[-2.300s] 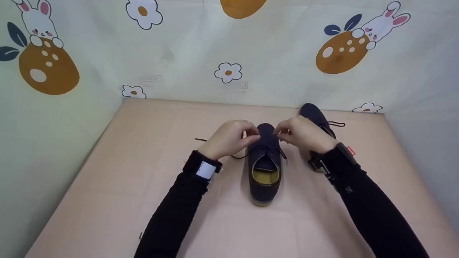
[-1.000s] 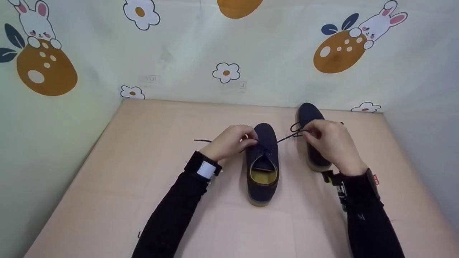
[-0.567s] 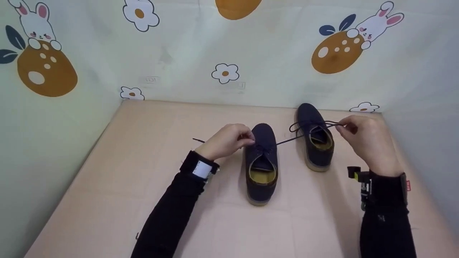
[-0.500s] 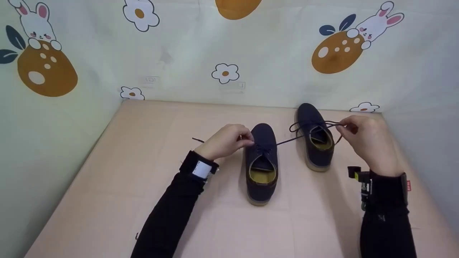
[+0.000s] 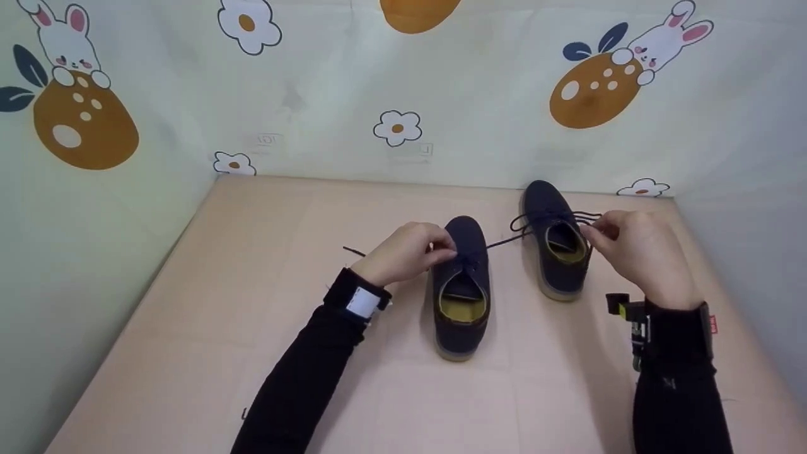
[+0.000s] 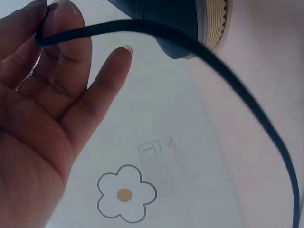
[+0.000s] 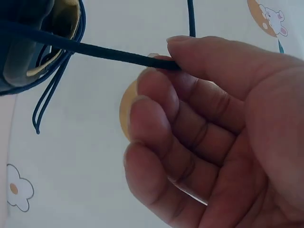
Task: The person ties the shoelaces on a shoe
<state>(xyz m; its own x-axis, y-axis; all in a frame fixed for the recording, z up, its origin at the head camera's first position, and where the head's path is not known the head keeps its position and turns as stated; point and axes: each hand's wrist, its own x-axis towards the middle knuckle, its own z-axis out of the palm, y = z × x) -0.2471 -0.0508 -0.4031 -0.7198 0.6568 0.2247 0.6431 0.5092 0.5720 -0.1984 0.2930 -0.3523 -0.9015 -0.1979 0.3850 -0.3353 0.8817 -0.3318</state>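
A dark navy lace-up shoe with a yellow insole sits upright mid-table, toe toward the back. Over its left side, my left hand pinches one end of its shoelace; the left wrist view shows this lace curving from the fingertips, its tail hanging loose. The other lace stretches right, passing over a matching shoe. My right hand pinches it between thumb and index finger, beside that second shoe. In the right wrist view the pinched lace runs straight to the thumb.
The second shoe stands close to the back wall, which is printed with rabbits and flowers; its own looped laces stick out at both sides. Side walls bound the pinkish tabletop. A small dark hook-like mark shows near the left sleeve.
My right hand has taken the lace and drawn it right, across the second shoe, then eased slightly back left. My left hand stays by the first shoe, holding its lace.
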